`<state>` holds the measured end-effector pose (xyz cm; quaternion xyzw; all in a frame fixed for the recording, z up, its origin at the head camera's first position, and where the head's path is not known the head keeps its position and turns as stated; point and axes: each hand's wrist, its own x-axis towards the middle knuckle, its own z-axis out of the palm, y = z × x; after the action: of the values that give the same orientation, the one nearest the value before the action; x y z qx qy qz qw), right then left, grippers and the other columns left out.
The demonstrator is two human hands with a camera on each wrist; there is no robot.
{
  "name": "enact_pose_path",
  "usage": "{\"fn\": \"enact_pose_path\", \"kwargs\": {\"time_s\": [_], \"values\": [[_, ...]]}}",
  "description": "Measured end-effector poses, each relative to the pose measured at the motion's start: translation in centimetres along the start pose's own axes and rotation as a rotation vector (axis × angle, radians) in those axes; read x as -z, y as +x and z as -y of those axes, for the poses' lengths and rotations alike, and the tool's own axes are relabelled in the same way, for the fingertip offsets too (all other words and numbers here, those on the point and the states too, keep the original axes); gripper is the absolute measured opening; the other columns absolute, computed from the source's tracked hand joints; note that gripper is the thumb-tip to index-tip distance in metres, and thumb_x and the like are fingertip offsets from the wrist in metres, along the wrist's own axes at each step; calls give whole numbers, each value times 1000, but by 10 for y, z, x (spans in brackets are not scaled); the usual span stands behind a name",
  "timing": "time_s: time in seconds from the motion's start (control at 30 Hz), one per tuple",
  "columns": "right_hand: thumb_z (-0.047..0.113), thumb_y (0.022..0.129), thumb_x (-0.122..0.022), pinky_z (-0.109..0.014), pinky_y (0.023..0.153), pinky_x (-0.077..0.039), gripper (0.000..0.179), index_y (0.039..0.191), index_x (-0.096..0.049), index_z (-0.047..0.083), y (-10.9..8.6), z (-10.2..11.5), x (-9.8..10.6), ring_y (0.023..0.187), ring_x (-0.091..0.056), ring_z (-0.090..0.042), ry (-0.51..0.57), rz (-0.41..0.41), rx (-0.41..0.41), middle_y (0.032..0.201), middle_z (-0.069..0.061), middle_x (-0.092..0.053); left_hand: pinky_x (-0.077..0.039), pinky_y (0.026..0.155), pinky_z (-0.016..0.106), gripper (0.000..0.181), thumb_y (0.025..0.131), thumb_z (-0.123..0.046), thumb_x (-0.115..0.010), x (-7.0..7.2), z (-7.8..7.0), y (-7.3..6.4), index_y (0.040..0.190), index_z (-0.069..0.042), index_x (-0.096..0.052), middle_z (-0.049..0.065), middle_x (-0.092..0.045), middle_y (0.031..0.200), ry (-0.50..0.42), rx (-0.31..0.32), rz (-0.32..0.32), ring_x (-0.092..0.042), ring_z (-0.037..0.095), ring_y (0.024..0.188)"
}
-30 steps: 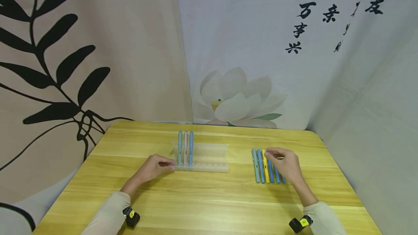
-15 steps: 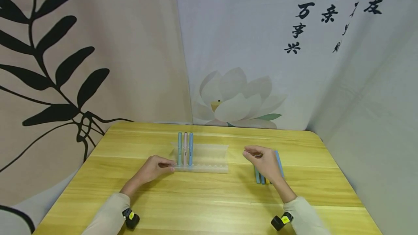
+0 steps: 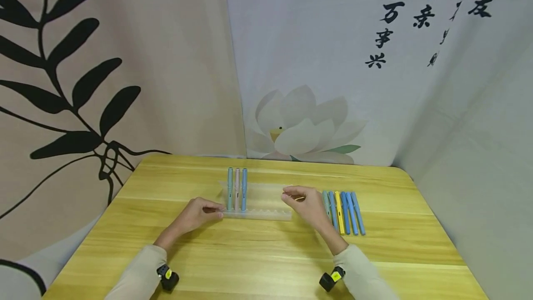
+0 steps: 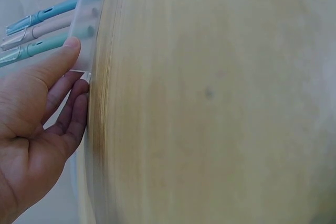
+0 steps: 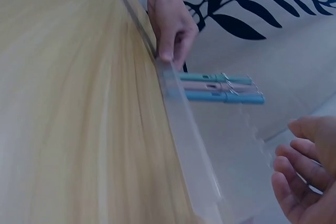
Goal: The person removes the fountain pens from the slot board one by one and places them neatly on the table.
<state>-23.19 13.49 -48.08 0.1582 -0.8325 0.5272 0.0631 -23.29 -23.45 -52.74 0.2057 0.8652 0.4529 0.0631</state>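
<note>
In half a second, the right hand (image 3: 306,205) had shifted from the pens at the right of the frame to the clear rack (image 3: 266,215) at the centre, uncovering the loose row; I judged attention had turned to the rack. Its fingers were loosely bent and released, with nothing seen in them, near the rack's right end; whether they touched it I could not tell. The left hand (image 3: 200,214) was grasping the rack's left end between thumb and fingers. One rack held three upright pens: one standing green pen (image 3: 230,189), one pink pen (image 3: 237,189) and one standing blue pen (image 3: 244,189). Six more lay right of centre on the bench (image 3: 233,253): one loose green pen (image 3: 326,198), one yellow pen (image 3: 340,214) and four loose blue pens (image 3: 352,212), making nine altogether.
</note>
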Motion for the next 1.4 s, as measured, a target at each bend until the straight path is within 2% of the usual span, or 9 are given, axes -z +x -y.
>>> {"fn": "enact_pose_path", "kwargs": {"time_s": [0.27, 0.47, 0.67, 0.8, 1.1, 1.4], "values": [[25, 94, -77, -29, 80, -58, 21, 113, -79, 17, 7, 7, -34, 89, -72, -15, 22, 49, 10, 101, 2, -78, -57, 78, 25, 29, 95, -20, -75, 0, 0, 1, 119, -4, -76, 11, -76, 115, -3, 13, 1, -70, 14, 94], [25, 96, -74, -30, 79, -58, 22, 113, -78, 12, 10, 6, -55, 90, -71, -16, 4, 98, 14, 100, 1, -78, -57, 79, 25, 31, 95, -24, -75, 1, 0, 1, 120, -5, -76, 11, -75, 116, 3, 15, 5, -71, 16, 96], [21, 96, -73, -33, 81, -59, 26, 114, -77, 3, 15, 4, -73, 92, -72, -19, 11, 96, -15, 100, -3, -78, -58, 80, 25, 32, 95, -25, -74, 1, 0, 2, 120, -6, -76, 10, -76, 115, 8, 12, 5, -71, 18, 98], [20, 96, -74, -33, 80, -59, 26, 114, -77, 1, 21, 3, -84, 90, -72, -18, 20, 91, -35, 100, -4, -78, -58, 80, 26, 32, 96, -25, -74, 1, 0, 2, 120, -5, -76, 10, -76, 115, 8, 7, 4, -71, 19, 98], [23, 93, -77, -29, 72, -59, 24, 108, -79, 5, 31, 3, -101, 85, -73, -17, 45, 66, -54, 98, -6, -78, -58, 79, 25, 32, 96, -25, -74, 2, 0, 2, 120, -4, -76, 10, -76, 114, 2, -3, 9, -72, 16, 97], [22, 93, -78, -28, 70, -60, 22, 106, -79, 5, 35, 3, -112, 84, -74, -15, 69, 83, -77, 99, -7, -79, -58, 78, 25, 32, 96, -23, -74, 1, 0, 1, 120, -2, -75, 10, -76, 112, 0, -1, 8, -71, 14, 93]]}}
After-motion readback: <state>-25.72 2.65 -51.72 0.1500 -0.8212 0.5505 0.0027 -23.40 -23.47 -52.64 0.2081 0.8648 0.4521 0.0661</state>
